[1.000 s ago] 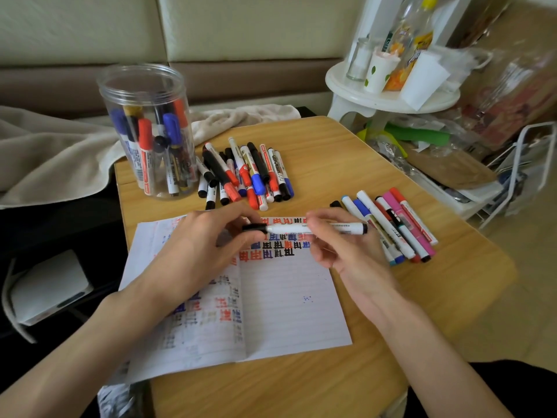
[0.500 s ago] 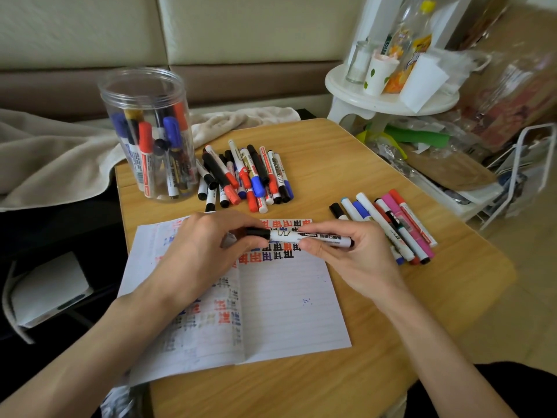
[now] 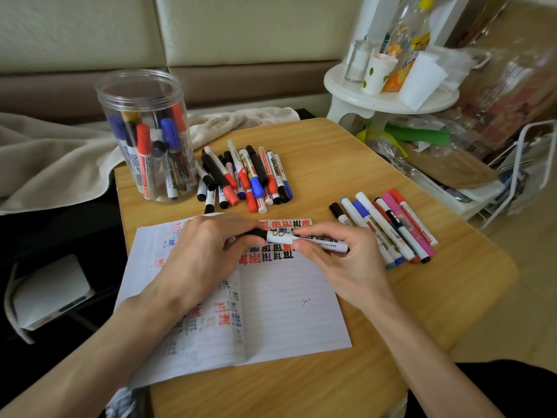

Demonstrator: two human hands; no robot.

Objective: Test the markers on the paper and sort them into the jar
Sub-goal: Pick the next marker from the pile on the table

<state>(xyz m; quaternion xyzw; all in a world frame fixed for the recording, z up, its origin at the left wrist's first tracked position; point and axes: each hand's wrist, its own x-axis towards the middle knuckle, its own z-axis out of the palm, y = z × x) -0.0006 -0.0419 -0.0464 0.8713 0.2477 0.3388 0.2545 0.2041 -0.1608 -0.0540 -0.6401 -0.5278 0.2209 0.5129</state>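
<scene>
White marker (image 3: 304, 240) was held level just above the lined paper (image 3: 289, 312). Left hand (image 3: 205, 254): fingers curled round the black cap end. Right hand (image 3: 340, 267): fingers pinched the barrel. Paper lay on the desk (image 3: 346, 164). Clear jar (image 3: 138, 82), part-filled with markers, stood at the far left corner, with a loose pile (image 3: 244, 176) beside it. A second row (image 3: 388, 227) lay right of the paper.

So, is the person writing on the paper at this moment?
No, the marker is held sideways over the paper, the left hand gripping its black cap end and the right hand its white barrel.
</scene>
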